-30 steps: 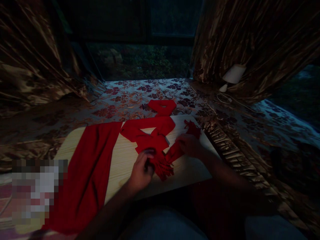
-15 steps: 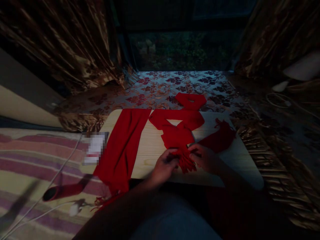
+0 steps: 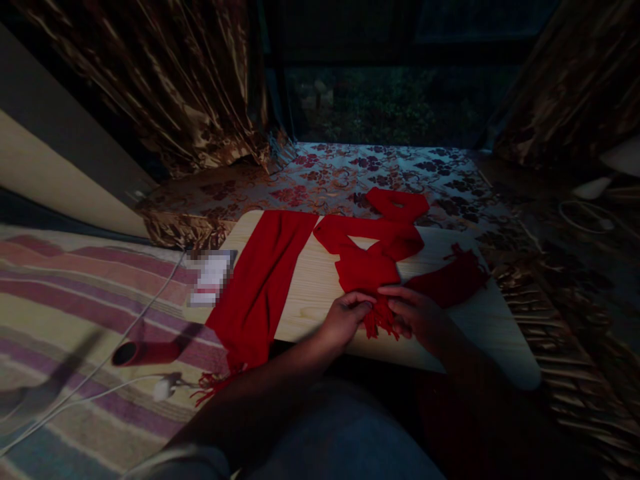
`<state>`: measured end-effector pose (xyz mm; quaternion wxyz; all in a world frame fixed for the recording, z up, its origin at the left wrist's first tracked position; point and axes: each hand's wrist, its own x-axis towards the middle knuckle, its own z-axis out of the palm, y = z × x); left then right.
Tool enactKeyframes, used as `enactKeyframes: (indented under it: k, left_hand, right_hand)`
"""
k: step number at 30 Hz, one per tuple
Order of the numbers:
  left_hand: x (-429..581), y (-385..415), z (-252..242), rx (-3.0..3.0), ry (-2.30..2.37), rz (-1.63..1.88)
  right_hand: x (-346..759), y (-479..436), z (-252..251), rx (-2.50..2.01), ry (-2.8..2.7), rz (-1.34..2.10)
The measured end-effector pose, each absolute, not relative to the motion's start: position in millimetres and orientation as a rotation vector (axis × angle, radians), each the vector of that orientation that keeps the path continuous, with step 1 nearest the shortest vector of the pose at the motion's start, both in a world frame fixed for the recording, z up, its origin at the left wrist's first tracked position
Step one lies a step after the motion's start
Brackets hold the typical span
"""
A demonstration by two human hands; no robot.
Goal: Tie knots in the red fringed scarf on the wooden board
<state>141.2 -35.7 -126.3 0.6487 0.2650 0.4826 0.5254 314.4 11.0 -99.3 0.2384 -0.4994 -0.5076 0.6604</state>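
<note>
A red fringed scarf (image 3: 367, 267) lies on a pale wooden board (image 3: 313, 287), its band bent in loops. My left hand (image 3: 345, 319) pinches the near end of this scarf, thumb and fingertips together where the fringe (image 3: 375, 323) begins. At the other side of the same fringe, my right hand (image 3: 415, 312) has its fingers curled onto the cloth; its thumb is partly hidden. Another fringed end (image 3: 447, 279) spreads out to the right, in shadow. A wide, flat red length of cloth (image 3: 270, 273) hangs over the board's near left edge, with tassels (image 3: 213, 385) at its bottom.
On the striped bedcover (image 3: 60, 293) at left lie a red tube (image 3: 150, 353), a white plug (image 3: 163, 388) with cables, and a blurred white packet (image 3: 213, 277). Behind the board is a flowered cloth (image 3: 330, 170). A white lamp-like object (image 3: 595, 189) is at far right.
The view has shifted, so everything sits farther right. My left fingers have closed in on the scarf's end, and my right fingers have drawn in over the fringe.
</note>
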Motion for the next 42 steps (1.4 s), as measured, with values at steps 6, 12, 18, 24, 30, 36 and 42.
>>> enactKeyframes:
  k: [6,12,18,24,30,36,42]
  left_hand:
    - [136.8,-33.4,-122.0,0.662,1.110,1.240]
    - [126.8,-36.0,-118.0,0.731,1.088,1.194]
    - [104.3,-56.4,-110.0,0.817,1.144,0.828]
    - [86.5,-61.2,-102.5,1.185,1.445,0.689]
    - [107.6,-45.5,-111.9,0.630,1.382,1.108]
    - [124.8,-43.9,-113.6,0.433,1.212,1.027]
    - [128.2,-36.1,-112.1,0.306,1.124,1.023]
  right_hand:
    - [311.5,12.5,-101.1,-1.286,-1.328,1.863]
    - [310.7,12.1,-94.0,-1.234,-1.321,1.874]
    - [336.8,10.4,-94.2,-1.381,-1.677,1.660]
    - [346.7,8.0,-86.9,-1.551,-2.131,0.913]
    - [319.2,12.2,-103.3,-1.537,-1.926,0.986]
    - [301.2,12.4,-121.2,-1.538,-1.625,1.447]
    - [294.8,11.1,-116.1,-1.451,-1.426,1.661]
